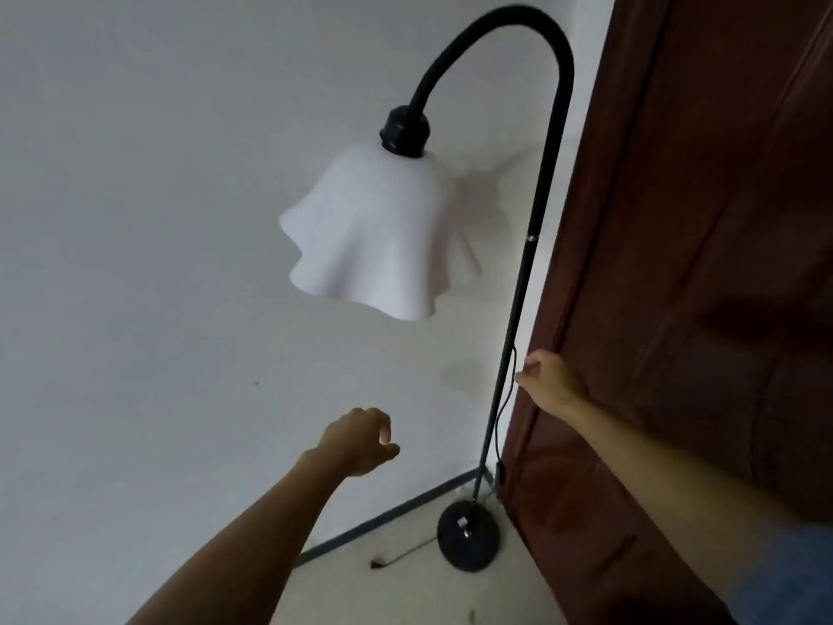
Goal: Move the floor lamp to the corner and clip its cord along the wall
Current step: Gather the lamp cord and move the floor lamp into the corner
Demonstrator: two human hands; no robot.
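Observation:
The black floor lamp stands in the corner, its round base (469, 532) on the floor between the white wall and a brown door. Its thin pole (525, 272) rises to a curved neck carrying a wavy white shade (374, 236). A thin black cord (507, 401) hangs along the lower pole down to an inline switch (500, 471). My right hand (547, 381) is curled beside the pole, its fingertips pinched on the cord. My left hand (360, 439) hovers lower left of the pole, loosely curled and holding nothing. The plug (376, 565) lies loose on the floor.
The brown wooden door (698, 263) fills the right side, right next to the pole. A grey skirting strip (387, 512) runs along the foot of the white wall (157, 218). Pale floor (405, 597) shows below it.

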